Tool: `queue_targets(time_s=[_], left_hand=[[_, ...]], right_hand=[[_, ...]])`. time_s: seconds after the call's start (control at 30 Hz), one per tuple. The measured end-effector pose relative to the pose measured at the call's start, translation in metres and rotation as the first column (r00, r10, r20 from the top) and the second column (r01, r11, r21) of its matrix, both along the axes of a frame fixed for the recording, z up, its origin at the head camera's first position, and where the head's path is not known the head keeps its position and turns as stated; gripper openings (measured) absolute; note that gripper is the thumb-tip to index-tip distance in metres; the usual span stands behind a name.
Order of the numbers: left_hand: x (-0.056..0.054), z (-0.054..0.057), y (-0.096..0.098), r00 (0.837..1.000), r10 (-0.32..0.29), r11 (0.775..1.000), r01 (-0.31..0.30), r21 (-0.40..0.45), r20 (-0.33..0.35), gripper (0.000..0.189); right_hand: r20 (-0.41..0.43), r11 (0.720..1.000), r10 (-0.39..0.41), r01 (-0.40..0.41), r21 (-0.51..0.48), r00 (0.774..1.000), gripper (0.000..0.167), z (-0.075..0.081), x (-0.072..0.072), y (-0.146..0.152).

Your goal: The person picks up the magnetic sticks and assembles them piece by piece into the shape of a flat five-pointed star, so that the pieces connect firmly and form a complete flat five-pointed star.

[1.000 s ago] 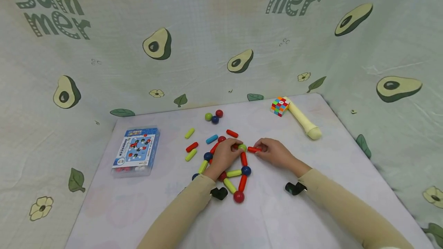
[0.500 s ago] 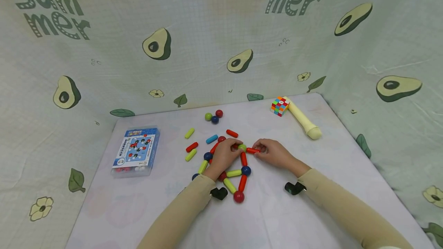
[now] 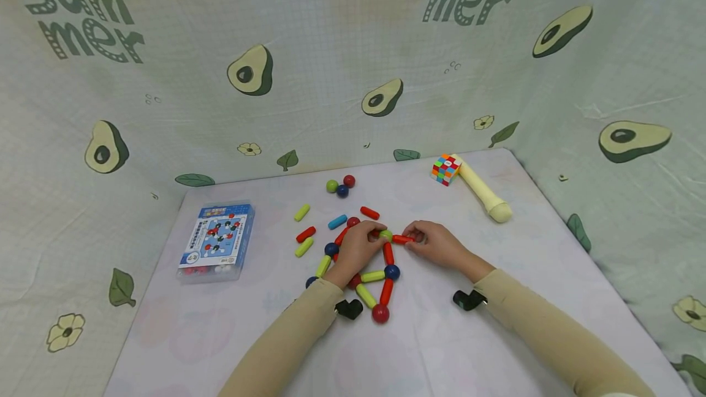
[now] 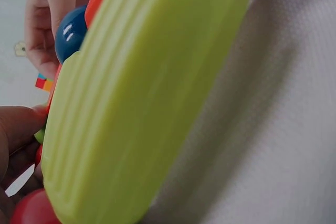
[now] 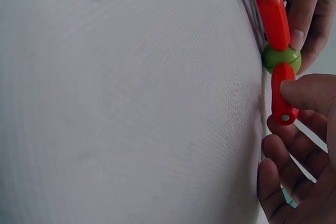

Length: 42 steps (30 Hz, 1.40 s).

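My left hand (image 3: 356, 253) pinches a light green ball (image 3: 386, 236) at the top right corner of a frame of balls and rods. From the other side my right hand (image 3: 439, 246) pinches a red rod (image 3: 402, 239) between thumb and fingers. One end of that rod touches the green ball, and its free end shows a small metal tip in the right wrist view. A second red rod (image 5: 273, 20) joins the green ball to a blue ball (image 3: 392, 272). A yellow-green rod (image 4: 142, 98) fills the left wrist view. The left hand covers part of the frame.
Loose rods, such as a blue rod (image 3: 337, 222) and a red rod (image 3: 306, 234), lie left of the frame. Three balls (image 3: 342, 190) sit behind. A boxed set (image 3: 217, 241) lies at left; a puzzle cube (image 3: 446, 170) and a pale yellow stick (image 3: 485, 192) are at the back right.
The red rod in my right hand has moved slightly left and now meets the green ball, where a gap showed a second ago. My left hand has stayed in place.
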State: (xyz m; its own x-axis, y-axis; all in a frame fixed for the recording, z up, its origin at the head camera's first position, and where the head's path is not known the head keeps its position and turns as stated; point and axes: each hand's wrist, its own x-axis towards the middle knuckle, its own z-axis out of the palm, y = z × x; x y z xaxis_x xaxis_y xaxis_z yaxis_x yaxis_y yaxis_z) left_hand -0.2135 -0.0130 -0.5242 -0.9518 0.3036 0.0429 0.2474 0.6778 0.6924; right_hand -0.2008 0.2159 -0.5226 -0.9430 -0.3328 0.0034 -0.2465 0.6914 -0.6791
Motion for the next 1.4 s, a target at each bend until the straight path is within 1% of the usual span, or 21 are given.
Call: queue_targets(time_s=[0.3,0.5,0.57,0.67,0.87,1.07,1.27,1.4], left_hand=[[0.003,0.0,0.0,1.0,0.006,1.0,-0.006,-0.005,-0.006,0.033],[0.009,0.004,0.001,1.0,0.016,0.999,-0.016,0.034,0.004,0.033],[0.012,0.004,0.002,1.0,0.014,0.999,-0.014,0.05,0.006,0.032],[0.019,0.005,0.0,1.0,0.002,0.999,-0.002,0.052,0.008,0.031],[0.036,0.004,-0.006,0.997,-0.07,0.997,0.07,0.037,0.017,0.033],[0.051,0.002,-0.011,0.994,-0.098,0.995,0.099,-0.023,0.047,0.035],[0.059,0.003,-0.012,0.992,-0.109,0.993,0.112,-0.047,0.069,0.036],[0.061,0.003,-0.012,0.992,-0.105,0.992,0.109,-0.065,0.066,0.034]], right_hand=[[-0.015,1.0,0.006,-0.006,0.0,1.0,0.017,-0.004,-0.002,0.001],[-0.023,1.0,-0.001,0.001,0.002,1.0,0.018,-0.005,-0.003,0.002],[-0.02,1.0,-0.009,0.009,-0.001,1.0,0.018,-0.005,-0.003,0.002],[-0.021,1.0,-0.014,0.014,-0.005,1.0,0.018,-0.006,-0.004,0.002],[-0.036,1.0,-0.015,0.014,-0.025,0.999,0.019,-0.008,-0.004,0.002],[-0.042,0.999,-0.028,0.027,-0.024,0.999,0.02,-0.008,-0.005,0.002],[-0.01,0.998,-0.046,0.046,-0.036,0.999,0.022,-0.005,-0.008,0.001],[0.039,0.997,-0.055,0.057,-0.05,0.998,0.022,-0.002,-0.019,-0.003]])
